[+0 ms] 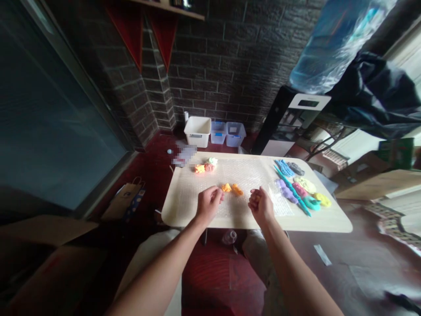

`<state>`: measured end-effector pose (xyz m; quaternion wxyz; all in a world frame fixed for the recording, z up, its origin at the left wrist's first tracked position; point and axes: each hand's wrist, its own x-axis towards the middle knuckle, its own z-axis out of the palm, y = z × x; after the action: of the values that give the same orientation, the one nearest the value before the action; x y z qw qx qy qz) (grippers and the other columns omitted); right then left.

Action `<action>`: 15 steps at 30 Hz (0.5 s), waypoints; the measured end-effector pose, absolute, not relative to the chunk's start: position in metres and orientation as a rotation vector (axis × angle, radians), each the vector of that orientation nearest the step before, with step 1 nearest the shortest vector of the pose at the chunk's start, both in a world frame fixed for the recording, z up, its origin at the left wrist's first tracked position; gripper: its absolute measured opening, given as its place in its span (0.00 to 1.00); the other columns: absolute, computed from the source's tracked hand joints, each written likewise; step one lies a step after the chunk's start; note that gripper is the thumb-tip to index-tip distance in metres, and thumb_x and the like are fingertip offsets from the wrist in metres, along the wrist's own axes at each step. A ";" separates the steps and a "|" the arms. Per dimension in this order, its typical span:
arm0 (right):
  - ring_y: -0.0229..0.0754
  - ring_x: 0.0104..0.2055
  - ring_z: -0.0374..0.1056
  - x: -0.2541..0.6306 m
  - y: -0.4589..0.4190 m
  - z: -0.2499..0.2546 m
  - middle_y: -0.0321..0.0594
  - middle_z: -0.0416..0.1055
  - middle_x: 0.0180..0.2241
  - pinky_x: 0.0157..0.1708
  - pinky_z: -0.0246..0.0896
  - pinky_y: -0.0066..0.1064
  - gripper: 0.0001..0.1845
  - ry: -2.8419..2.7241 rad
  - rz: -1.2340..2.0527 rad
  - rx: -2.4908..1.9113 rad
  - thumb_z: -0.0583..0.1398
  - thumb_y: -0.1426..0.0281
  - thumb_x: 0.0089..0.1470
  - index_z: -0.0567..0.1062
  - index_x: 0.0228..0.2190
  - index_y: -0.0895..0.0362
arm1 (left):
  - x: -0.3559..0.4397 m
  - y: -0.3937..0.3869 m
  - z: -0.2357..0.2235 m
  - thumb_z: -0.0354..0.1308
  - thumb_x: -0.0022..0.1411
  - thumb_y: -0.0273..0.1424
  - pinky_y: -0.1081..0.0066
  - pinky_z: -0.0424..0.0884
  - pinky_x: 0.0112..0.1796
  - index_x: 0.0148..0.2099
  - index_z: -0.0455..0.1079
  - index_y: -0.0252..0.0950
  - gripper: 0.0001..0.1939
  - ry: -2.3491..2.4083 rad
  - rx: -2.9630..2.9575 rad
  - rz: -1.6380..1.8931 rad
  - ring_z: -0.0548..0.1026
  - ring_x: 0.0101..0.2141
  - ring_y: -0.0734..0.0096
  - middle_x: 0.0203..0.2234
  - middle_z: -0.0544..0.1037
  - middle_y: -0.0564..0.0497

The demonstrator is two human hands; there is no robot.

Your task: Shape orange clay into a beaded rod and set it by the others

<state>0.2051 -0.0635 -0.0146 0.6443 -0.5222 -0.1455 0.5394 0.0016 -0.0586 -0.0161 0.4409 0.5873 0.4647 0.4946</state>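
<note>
In the head view, both forearms reach up from the lower edge over a pale counter (332,221), with the hands apart above its near half. The left hand (209,204) leans inward, back of the hand up, its fingers curled and drawn in toward the thumb; whether anything sits between them is hidden. The right hand (262,205) is turned with its curled fingers facing inward, closed around what looks like a small orange bit (257,199). Between the hands, slightly farther off, lie a light orange lump (226,187) and, just beside it on the right, a darker orange lump (237,189), both on a clear bubble-wrap sheet (243,170). Near the far left part of the counter sit a yellow-orange lump (199,169), a salmon lump (209,167) and a pale green lump (212,161), bunched together. On the right side, a long teal strip (292,191) runs diagonally among blue, grey, purple, pink, cream, green and yellow pieces (299,189). A brown paper bag (124,197) on the floor at left carries a dark mark (too small to read), and the label on the water dispenser (304,105) is also illegible.
</note>
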 end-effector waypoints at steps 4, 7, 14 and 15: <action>0.30 0.16 0.56 0.197 -0.078 -0.016 0.28 0.64 0.17 0.14 0.53 0.21 0.10 -0.355 1.270 -1.185 0.69 0.72 0.48 0.72 0.29 0.56 | 0.001 -0.088 -0.010 0.56 0.67 0.35 0.73 0.72 0.31 0.33 0.78 0.36 0.14 1.085 1.619 1.071 0.80 0.27 0.69 0.25 0.82 0.50; 0.32 0.19 0.63 0.196 -0.096 -0.011 0.35 0.73 0.23 0.17 0.60 0.23 0.12 -0.395 1.311 -1.197 0.71 0.73 0.46 0.74 0.32 0.57 | -0.016 -0.104 -0.003 0.57 0.67 0.35 0.73 0.72 0.32 0.33 0.79 0.36 0.13 1.107 1.665 1.029 0.82 0.29 0.68 0.26 0.83 0.50; 0.31 0.10 0.43 0.201 -0.124 -0.002 0.22 0.47 0.10 0.11 0.37 0.23 0.19 -0.418 1.406 -1.237 0.63 0.54 0.60 0.70 0.27 0.54 | -0.073 -0.127 -0.009 0.53 0.70 0.39 0.72 0.72 0.31 0.34 0.77 0.35 0.17 1.335 1.574 1.065 0.81 0.28 0.66 0.26 0.82 0.48; 0.31 0.11 0.43 0.201 -0.126 -0.003 0.22 0.46 0.09 0.11 0.38 0.23 0.21 -0.413 1.408 -1.238 0.62 0.53 0.60 0.67 0.24 0.54 | -0.077 -0.129 -0.012 0.53 0.70 0.39 0.72 0.72 0.30 0.34 0.76 0.35 0.17 1.360 1.561 1.065 0.81 0.27 0.66 0.25 0.81 0.48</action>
<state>0.2010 -0.1256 -0.0032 0.5736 -0.5282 -0.1761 0.6008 -0.0766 -0.1293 -0.0122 0.3955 0.6158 0.5366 0.4200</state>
